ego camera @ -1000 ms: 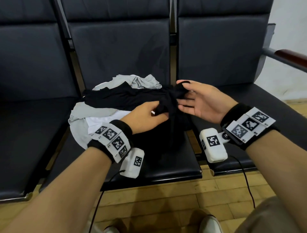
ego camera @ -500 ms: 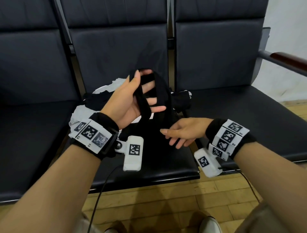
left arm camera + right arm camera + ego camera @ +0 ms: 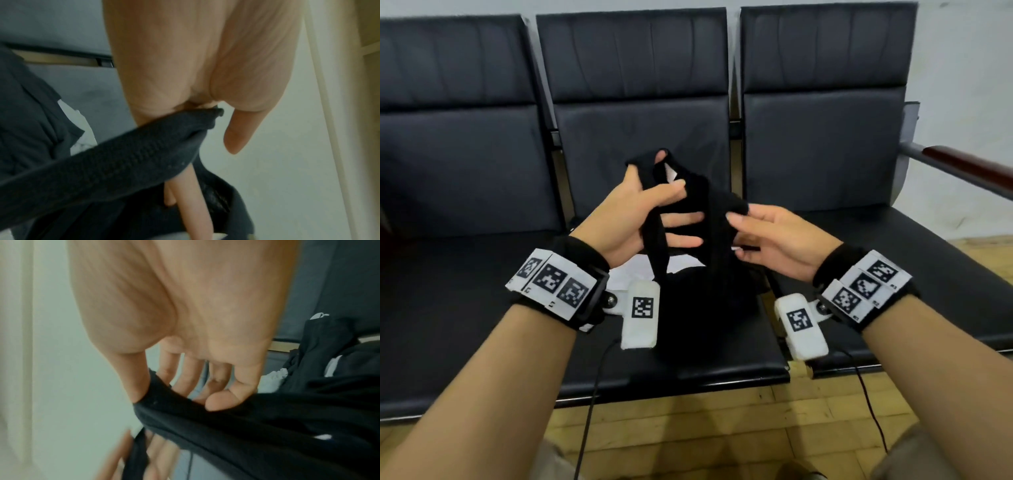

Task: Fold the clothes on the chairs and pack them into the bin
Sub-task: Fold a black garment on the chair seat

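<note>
Two hands hold the black garment (image 3: pixel 709 219) hanging lengthwise: left hand (image 3: pixel 650 212) threaded through spread-fingered, right hand (image 3: pixel 767 236) pinching its edge.

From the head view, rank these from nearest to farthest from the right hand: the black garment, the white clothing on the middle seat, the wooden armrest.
1. black garment: touching, pinched by the right hand at its left.
2. white clothing: lower left, on the middle seat behind the garment.
3. wooden armrest: far upper right, at the row's end.
</note>
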`<control>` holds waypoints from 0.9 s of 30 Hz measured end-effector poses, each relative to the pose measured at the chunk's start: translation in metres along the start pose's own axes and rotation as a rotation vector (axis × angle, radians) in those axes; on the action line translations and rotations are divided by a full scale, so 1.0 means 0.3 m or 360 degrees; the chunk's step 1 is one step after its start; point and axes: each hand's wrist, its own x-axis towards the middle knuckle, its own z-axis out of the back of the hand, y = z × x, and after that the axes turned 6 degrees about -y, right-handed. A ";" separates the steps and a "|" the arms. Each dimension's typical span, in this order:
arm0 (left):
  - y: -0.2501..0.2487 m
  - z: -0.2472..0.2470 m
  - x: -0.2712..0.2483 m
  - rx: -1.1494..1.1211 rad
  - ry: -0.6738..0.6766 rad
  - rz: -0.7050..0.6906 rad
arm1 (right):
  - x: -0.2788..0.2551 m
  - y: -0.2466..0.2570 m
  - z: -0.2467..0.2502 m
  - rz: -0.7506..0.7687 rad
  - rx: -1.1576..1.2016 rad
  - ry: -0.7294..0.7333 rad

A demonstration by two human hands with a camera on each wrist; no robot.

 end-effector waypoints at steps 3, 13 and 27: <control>-0.014 0.052 -0.014 0.0111 -0.0065 0.0086 | -0.026 0.088 0.025 0.0158 0.0434 -0.0123; -0.290 0.129 -0.046 -0.0004 -0.0281 -0.0088 | -0.092 0.372 -0.002 0.0449 -0.0061 -0.0368; -0.844 0.028 -0.287 0.0355 -0.0338 -0.1005 | -0.267 0.926 -0.158 0.1075 -0.0173 -0.0463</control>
